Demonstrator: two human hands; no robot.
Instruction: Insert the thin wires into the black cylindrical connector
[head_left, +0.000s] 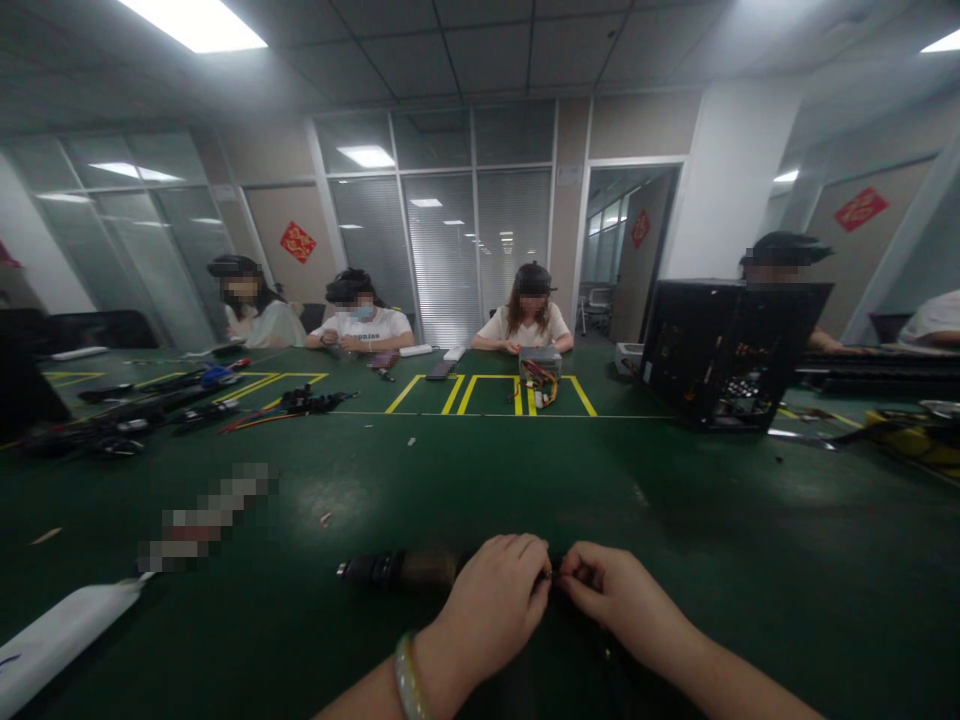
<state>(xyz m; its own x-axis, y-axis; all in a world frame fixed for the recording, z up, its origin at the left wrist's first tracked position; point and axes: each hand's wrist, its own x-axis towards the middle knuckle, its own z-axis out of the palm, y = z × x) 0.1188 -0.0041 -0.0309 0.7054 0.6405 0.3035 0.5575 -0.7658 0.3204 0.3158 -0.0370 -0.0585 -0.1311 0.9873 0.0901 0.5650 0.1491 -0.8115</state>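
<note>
A dark cylindrical tool with a metal tip, which looks like an electric screwdriver, lies sideways on the green table in front of me. My left hand is closed over its right-hand end, with the thumb and fingertips pressed together there. My right hand meets it from the right, thumb and index finger pinched at a tiny piece beside the left fingertips. What this pinch holds is too small and dark to make out. A bracelet circles my left wrist.
A white pouch-like item lies at the left front. Cables and dark parts spread at the far left. An open black computer case stands at right; a power supply with wires sits mid-back. Several people sit across the table.
</note>
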